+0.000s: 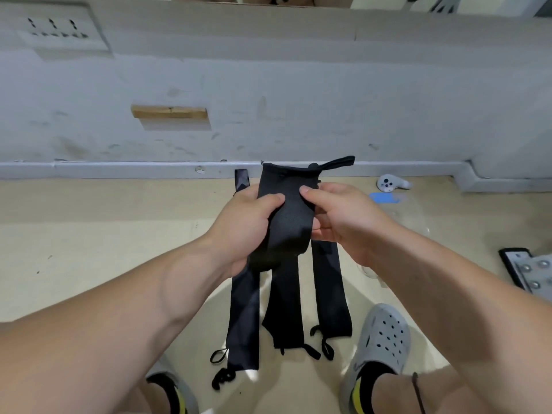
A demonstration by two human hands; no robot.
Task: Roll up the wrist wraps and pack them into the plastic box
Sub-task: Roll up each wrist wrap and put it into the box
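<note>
Floor (89, 240): beige and smooth, meeting a scuffed grey wall (298, 85) at 12 o'clock.

Left hand (245, 225): grip clamped on the held wrist wrap (288, 216). The thumb lies on the front face and the fingers curl round the lower end, which looks partly rolled.

Right hand (343, 222): grip pinched on the same wrap's right edge, thumb on top and fingers behind.

The held wrap is black and raised above the floor. Its loop (337, 163) sticks out at 1 o'clock.

At 6 o'clock under the hands, three flat wraps lie lengthwise side by side on the floor: left wrap (243, 318), middle wrap (283, 312), right wrap (331, 294). Each has small black loops at its near end.

Plastic box (416, 218): at 3 o'clock of the hands, on the floor. It is clear and its outline is hard to trace. A blue patch (385, 198) is at its far left.

White controller (391, 183): at 2 o'clock, near the wall base.

Grey clog (379, 345): at 5 o'clock, just beside the right wrap's near end.

Wall socket (59, 28): at 10 o'clock.
</note>
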